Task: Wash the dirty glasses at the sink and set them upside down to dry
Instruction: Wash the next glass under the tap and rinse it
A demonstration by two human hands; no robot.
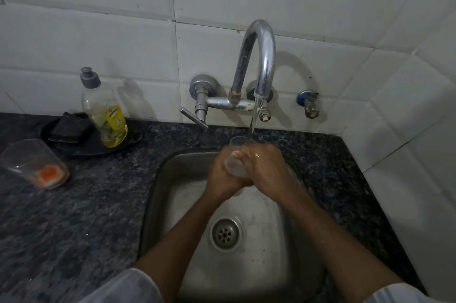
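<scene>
Over the steel sink (158, 194) I hold a clear glass (237, 142) upright under the running tap (261, 56). My left hand (223, 174) and my right hand (265, 167) both wrap around its body, hiding most of it; only the rim and a strip between my fingers show. Water falls from the spout into its mouth. A second glass (34, 163) with orange residue at the bottom stands on the dark counter at the left, mouth up.
A dish soap bottle (106, 110) with yellow liquid and a dark scrub pad (69, 128) sit on a black tray (74, 149) behind the left glass. The drain (225, 233) lies below my wrists. White tiled walls close the back and right.
</scene>
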